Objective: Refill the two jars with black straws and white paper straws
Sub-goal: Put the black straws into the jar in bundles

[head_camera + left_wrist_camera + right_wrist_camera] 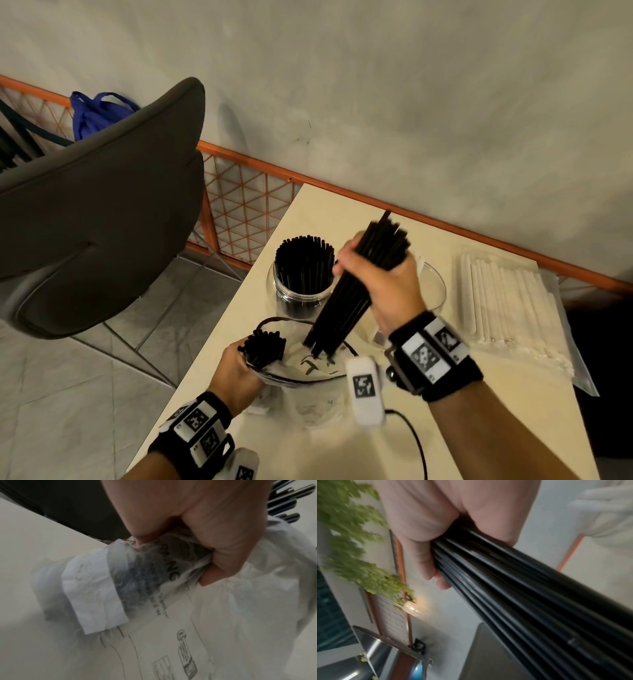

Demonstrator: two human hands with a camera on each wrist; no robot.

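Note:
A clear jar (301,291) packed with black straws stands near the table's left edge. Behind my right hand (380,274) a second clear jar (433,287) looks empty. That hand grips a tilted bundle of black straws (346,301) (513,588), its lower ends over the open mouth of a clear plastic bag (308,387). My left hand (239,370) (197,524) clutches the bag's crumpled plastic (171,566) together with a smaller bunch of black straws (265,346) that pokes out of it. White paper straws (510,301) lie in a flat packet at the right.
The cream table (325,212) ends close to the left of the full jar. A dark grey chair (102,205) stands off its left side above the tiled floor. An orange mesh railing (246,198) runs along the wall behind. A black cable (416,438) trails by my right forearm.

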